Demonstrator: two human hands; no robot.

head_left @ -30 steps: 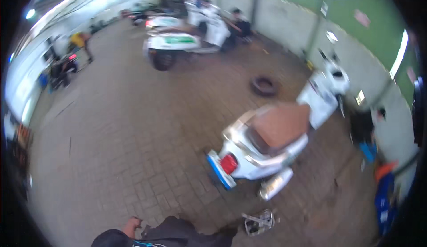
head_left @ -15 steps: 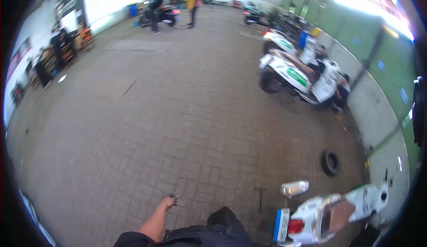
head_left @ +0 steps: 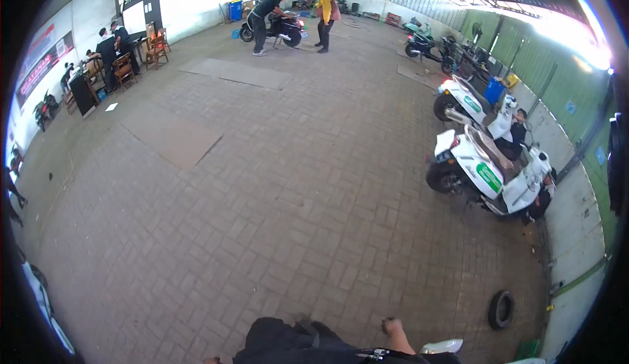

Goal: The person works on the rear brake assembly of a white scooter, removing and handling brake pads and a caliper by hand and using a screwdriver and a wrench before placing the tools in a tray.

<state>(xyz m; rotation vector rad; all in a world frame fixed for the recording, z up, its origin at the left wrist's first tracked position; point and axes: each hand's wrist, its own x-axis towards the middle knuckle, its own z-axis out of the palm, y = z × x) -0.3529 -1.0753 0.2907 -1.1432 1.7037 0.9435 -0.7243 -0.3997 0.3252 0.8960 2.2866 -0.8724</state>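
My right hand (head_left: 393, 326) hangs low over the brick floor, its fingers curled in. A dark patch shows at the fingertips, too small to make out. Of my left hand (head_left: 211, 360) only a sliver shows at the lower edge, its fingers hidden. Neither hand touches anything else that I can see. Beside my right forearm, lower down, lies a white shiny object (head_left: 442, 346), partly cut off. A black tyre (head_left: 501, 309) lies on the floor farther right.
White scooters (head_left: 481, 171) with green panels stand along the right wall, a person crouching by them. Far ahead, a person bends over a black scooter (head_left: 275, 30) beside a person in yellow (head_left: 325, 13). Wooden chairs (head_left: 124, 69) and people are at the left. A flat board (head_left: 173, 142) lies on the floor.
The view has shifted forward and left, so the near white scooter has dropped almost out of sight. My left hand has swung back to the lower edge; my right hand has come into view.
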